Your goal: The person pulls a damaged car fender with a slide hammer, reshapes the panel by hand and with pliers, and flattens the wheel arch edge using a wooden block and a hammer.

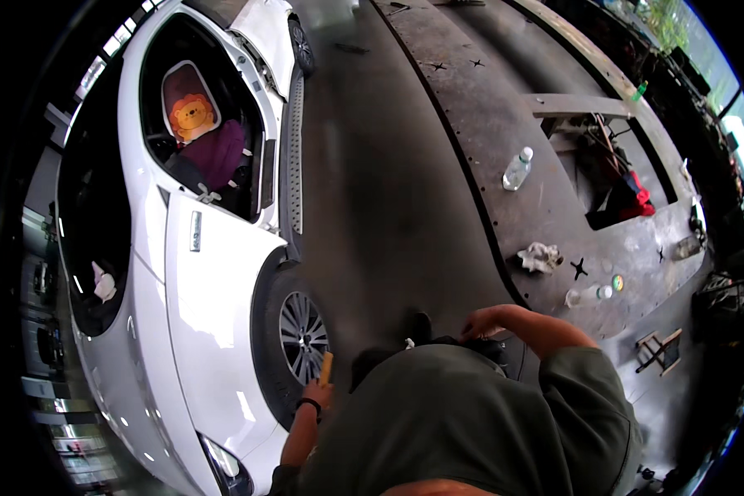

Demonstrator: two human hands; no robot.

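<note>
My left hand (317,393), with a dark band at the wrist, grips a short flat yellow object (326,365), held upright beside the front wheel (302,335) of a white car (202,314). My right hand (481,322) is at the dark clothing around my right hip, its fingers curled; what they hold, if anything, is hidden. The car's open side shows a lion-face cushion (192,116) and purple cloth (219,157).
At right runs a long steel platform (463,107) with cut-outs, carrying an upright bottle (517,169), a lying bottle (583,296) and a crumpled rag (540,258). A folding stool (659,351) stands on the floor beyond its near end.
</note>
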